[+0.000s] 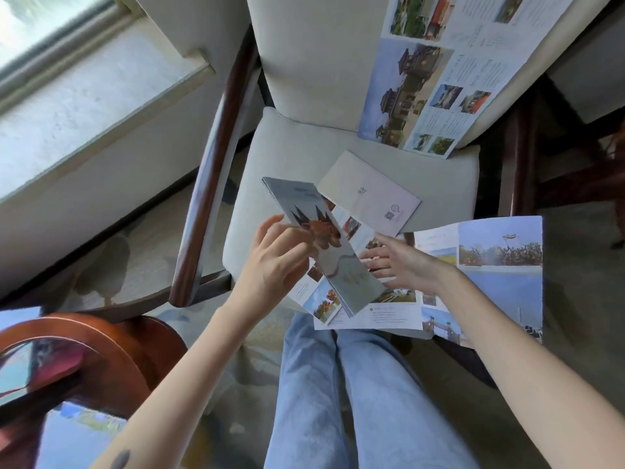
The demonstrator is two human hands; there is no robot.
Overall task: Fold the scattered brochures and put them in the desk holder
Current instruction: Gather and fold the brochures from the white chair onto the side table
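Chair seat (291, 154) | left hand (274, 262) pinches folded brochure (341, 265) | right hand (402, 265) outstretched

Sitting room: upholstered armchair (291, 154), stone windowsill (84, 106), patterned carpet (145, 262).

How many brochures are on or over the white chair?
4: an unfolded brochure leaning on the chair back, a cream brochure on the seat, a folded brochure in the left hand, an open brochure beneath the right hand. More may be hidden.
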